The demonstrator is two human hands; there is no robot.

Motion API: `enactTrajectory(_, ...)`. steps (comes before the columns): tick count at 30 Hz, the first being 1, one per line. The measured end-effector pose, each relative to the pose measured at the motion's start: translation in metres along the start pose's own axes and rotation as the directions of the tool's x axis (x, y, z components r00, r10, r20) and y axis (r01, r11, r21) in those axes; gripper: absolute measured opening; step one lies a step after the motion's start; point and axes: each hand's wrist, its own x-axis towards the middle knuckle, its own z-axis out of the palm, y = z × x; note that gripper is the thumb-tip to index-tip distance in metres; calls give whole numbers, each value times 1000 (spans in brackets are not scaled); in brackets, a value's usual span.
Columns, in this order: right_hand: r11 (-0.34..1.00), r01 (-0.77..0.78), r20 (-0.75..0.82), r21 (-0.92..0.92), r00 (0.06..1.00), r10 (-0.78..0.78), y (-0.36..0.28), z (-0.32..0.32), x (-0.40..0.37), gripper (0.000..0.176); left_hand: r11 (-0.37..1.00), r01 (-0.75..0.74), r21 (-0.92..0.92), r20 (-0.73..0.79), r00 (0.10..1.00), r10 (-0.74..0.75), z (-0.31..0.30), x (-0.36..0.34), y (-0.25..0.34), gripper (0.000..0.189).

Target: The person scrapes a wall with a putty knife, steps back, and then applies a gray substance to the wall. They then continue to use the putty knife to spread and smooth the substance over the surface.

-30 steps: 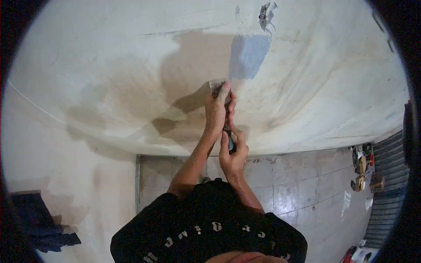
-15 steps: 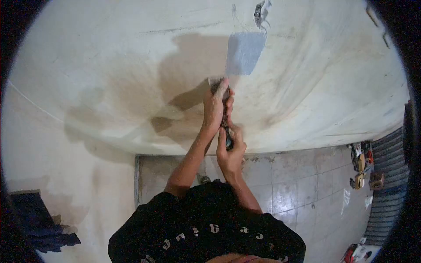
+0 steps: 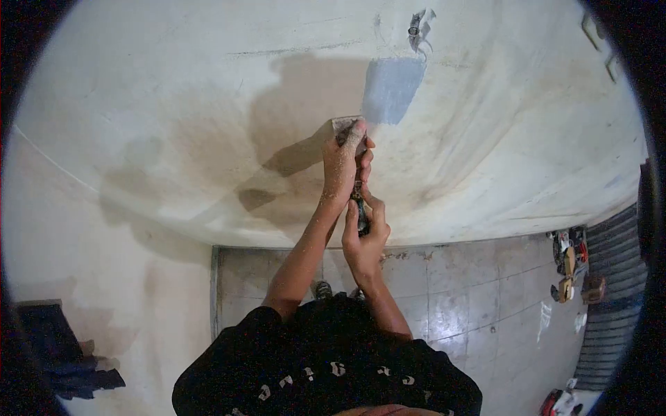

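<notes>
A scraper-like tool point(image 3: 349, 126) with a flat, wide head and a dark handle is held upright before the pale wall point(image 3: 485, 139). Near its head, my left hand point(image 3: 341, 163) is closed round it, thumb along the flat part. Lower down, my right hand point(image 3: 365, 239) grips the dark handle point(image 3: 361, 215). Pale dust speckles my left hand and forearm. Just above and right of the tool's head is a grey-blue patch point(image 3: 394, 90) on the wall. Whether the blade's edge touches the wall is hard to tell.
Wires point(image 3: 415, 31) stick out of the wall above the patch. Dark cloth point(image 3: 62, 347) hangs at lower left. Below lies a tiled floor point(image 3: 451, 298). Several items point(image 3: 569, 263) stand at right beside a corrugated shutter point(image 3: 610, 298).
The tool's head has tipped or shifted slightly upward, and more of its flat face shows. The patch and wires appear slightly lower and further right in the view.
</notes>
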Motion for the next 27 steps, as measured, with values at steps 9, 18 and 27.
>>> enactTrajectory(9,995,-100,106,-23,989,102,-26,-9,4,28,1000,-16,-23,-9,1000,16,5,-3,9,42)
enactTrajectory(18,991,18,66,-133,998,-10,-12,-9,-6,27,999,29,19,-17,999,-29,-3,-5,-7,43)
enactTrajectory(27,991,86,10,-100,996,-85,3,-3,-3,26,1000,-25,5,-43,999,25,0,-1,-1,42)
